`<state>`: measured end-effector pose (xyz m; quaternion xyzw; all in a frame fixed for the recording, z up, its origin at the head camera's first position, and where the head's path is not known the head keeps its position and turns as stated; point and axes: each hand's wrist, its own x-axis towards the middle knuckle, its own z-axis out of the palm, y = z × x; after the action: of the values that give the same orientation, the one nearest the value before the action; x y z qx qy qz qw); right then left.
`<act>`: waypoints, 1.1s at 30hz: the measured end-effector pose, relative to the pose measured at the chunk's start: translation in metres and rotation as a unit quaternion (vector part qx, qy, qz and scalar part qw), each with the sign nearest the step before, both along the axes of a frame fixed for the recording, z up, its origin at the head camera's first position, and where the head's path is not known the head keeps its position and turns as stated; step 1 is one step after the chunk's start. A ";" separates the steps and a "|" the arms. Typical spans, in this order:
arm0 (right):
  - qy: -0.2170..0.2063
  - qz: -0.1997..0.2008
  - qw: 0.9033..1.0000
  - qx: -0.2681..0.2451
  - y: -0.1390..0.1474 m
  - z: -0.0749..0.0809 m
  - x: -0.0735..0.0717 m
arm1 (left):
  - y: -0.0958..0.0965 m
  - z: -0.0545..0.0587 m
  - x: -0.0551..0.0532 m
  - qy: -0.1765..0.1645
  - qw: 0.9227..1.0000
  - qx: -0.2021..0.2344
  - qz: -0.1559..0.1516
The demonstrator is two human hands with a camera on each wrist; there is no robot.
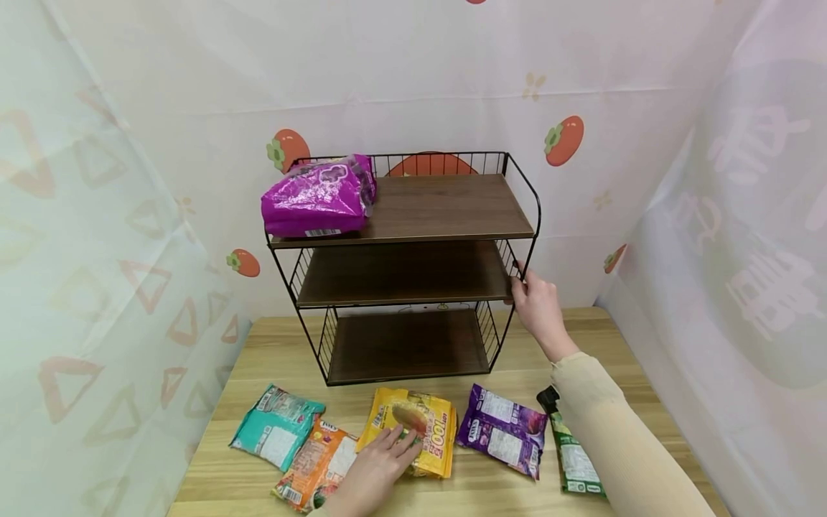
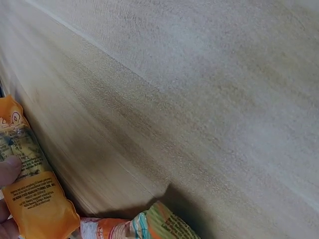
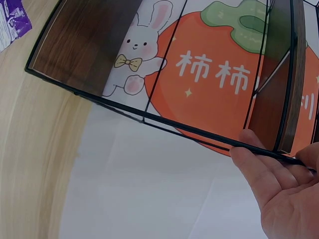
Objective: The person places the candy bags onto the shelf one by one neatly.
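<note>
My right hand [image 1: 539,305] grips the side frame of a three-tier rack [image 1: 416,300] at about the middle shelf. In the right wrist view, the right hand's fingers [image 3: 269,181] reach round the black wire bar. My left hand [image 1: 377,470] rests on a yellow snack bag [image 1: 442,438] lying on the table. The left wrist view shows only its fingertips [image 2: 9,172] against the bag's printed side [image 2: 42,204]. An orange bag [image 1: 310,459] lies partly hidden beside my left hand. A purple bag [image 1: 507,429] lies to the right of the yellow one.
A large magenta bag [image 1: 316,201] sits on the top shelf's left end. A teal bag [image 1: 274,427] lies at the table's left. At the right, a green bag [image 1: 578,463] is partly covered by my sleeve [image 1: 620,438]. Printed cloth [image 1: 413,64] hangs around the table.
</note>
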<state>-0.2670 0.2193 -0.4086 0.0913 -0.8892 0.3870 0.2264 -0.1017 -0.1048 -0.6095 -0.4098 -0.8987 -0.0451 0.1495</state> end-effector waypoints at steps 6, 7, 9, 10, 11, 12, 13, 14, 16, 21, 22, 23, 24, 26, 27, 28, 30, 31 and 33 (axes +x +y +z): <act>0.002 0.002 1.000 -0.006 0.001 -0.001 0.000 | 0.001 0.000 0.000 0.018 1.000 -0.007 -0.002; 0.004 0.002 1.000 -0.005 0.001 -0.001 0.000 | 0.002 0.000 0.000 0.020 1.000 -0.010 -0.002; 0.004 0.002 1.000 -0.008 0.001 -0.002 0.001 | 0.002 0.001 0.000 0.024 1.000 -0.016 -0.003; 0.003 0.001 1.000 -0.008 0.001 -0.002 0.001 | 0.002 0.001 0.000 0.028 0.999 -0.020 -0.003; 0.001 0.000 1.000 -0.009 0.000 -0.002 0.001 | 0.003 0.001 0.000 0.032 0.999 -0.024 -0.003; 0.000 0.000 1.000 -0.009 0.000 -0.002 0.001 | 0.003 0.001 0.000 0.037 0.999 -0.028 -0.003; -0.002 -0.001 1.000 -0.009 0.000 -0.002 0.001 | 0.003 0.001 0.000 0.041 0.999 -0.031 -0.003; -0.004 0.000 1.000 -0.010 0.000 -0.002 0.000 | 0.003 0.001 0.000 0.047 0.998 -0.033 -0.004; -0.003 0.002 1.000 -0.010 0.000 -0.001 0.000 | 0.004 0.001 0.000 0.054 0.998 -0.036 -0.004; 0.011 -0.006 1.000 -0.004 0.000 -0.002 0.000 | 0.004 0.000 -0.001 0.064 0.997 -0.033 -0.008; 0.014 -0.008 1.000 -0.002 0.000 -0.002 0.000 | 0.004 0.000 -0.001 0.066 0.997 -0.032 -0.009; 0.017 -0.010 1.000 -0.001 0.000 -0.003 -0.001 | 0.004 0.001 -0.001 0.067 0.997 -0.031 -0.011; 0.019 -0.011 1.000 0.000 0.000 -0.003 -0.001 | 0.004 0.001 -0.001 0.068 0.997 -0.031 -0.012; 0.022 -0.012 1.000 0.000 0.000 -0.003 -0.001 | 0.005 0.002 -0.001 0.072 0.997 -0.031 -0.015; 0.025 -0.012 1.000 0.000 -0.001 -0.003 -0.001 | 0.005 0.002 0.000 0.073 0.997 -0.029 -0.015; 0.026 -0.011 1.000 0.000 -0.001 -0.003 -0.002 | 0.005 0.003 0.000 0.073 0.997 -0.026 -0.016; 0.024 -0.010 1.000 -0.001 -0.001 -0.003 -0.001 | 0.005 0.003 0.001 0.073 0.997 -0.018 -0.018; 0.023 -0.008 1.000 -0.001 -0.001 -0.003 -0.001 | 0.005 0.004 0.002 0.072 0.997 -0.012 -0.018; 0.017 -0.006 1.000 -0.004 -0.001 -0.002 -0.001 | 0.005 0.004 0.003 0.068 0.997 0.001 -0.021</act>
<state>-0.2677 0.2180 -0.4107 0.0915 -0.8841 0.3881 0.2438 -0.0988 -0.0993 -0.6052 -0.4306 -0.8776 -0.0215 0.2098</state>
